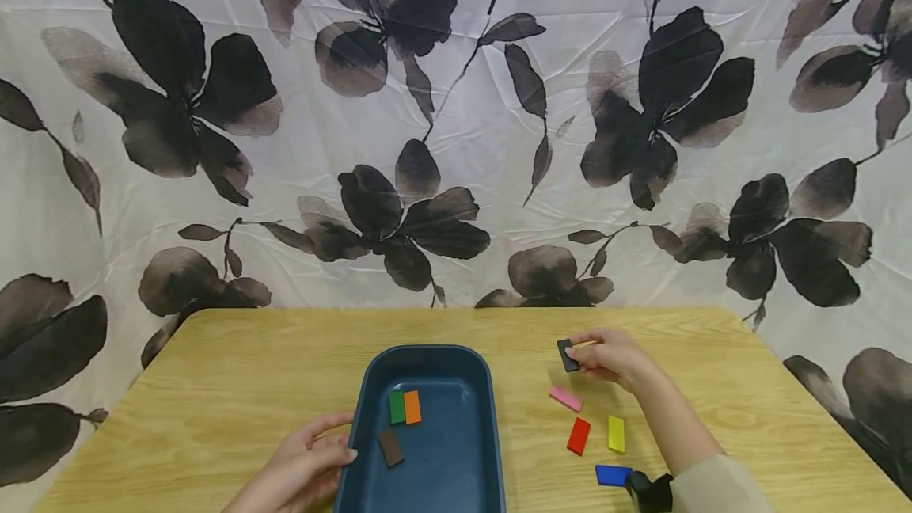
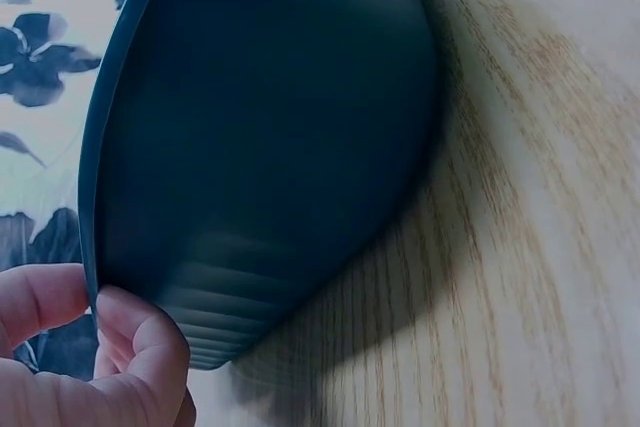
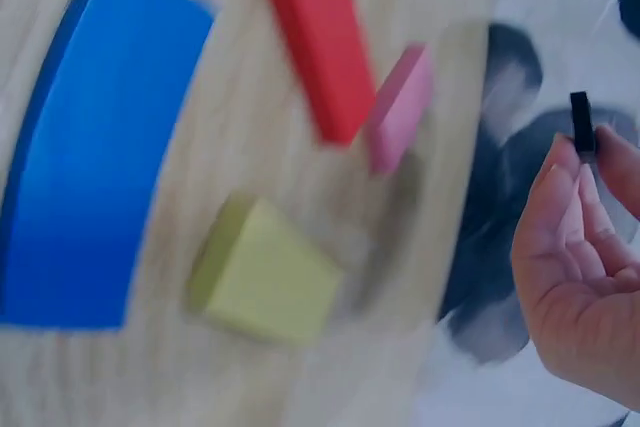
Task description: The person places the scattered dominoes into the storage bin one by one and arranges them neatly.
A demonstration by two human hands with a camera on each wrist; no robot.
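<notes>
Between thumb and fingers my right hand (image 1: 611, 358) pinches a black rectangular block (image 1: 568, 355), held near the far right of the table. The right wrist view shows that black block (image 3: 581, 125) edge-on in the fingertips. My left hand (image 1: 306, 461) grips the left rim of a dark blue tray (image 1: 496, 450), its thumb curled over the edge. Inside the tray lie a green block (image 1: 397, 407), an orange block (image 1: 412, 408) right beside it, and a brown block (image 1: 390, 447) nearer me, tilted. In the left wrist view the tray's outer wall (image 2: 270, 127) fills the middle.
Right of the tray lie a pink block (image 1: 566, 397), a red block (image 1: 579, 436), a yellow block (image 1: 616, 434) and a blue block (image 1: 613, 475). A black wrist mount (image 1: 650, 491) partly overlaps the blue one. A floral cloth (image 1: 456, 125) hangs behind the wooden table (image 1: 249, 370).
</notes>
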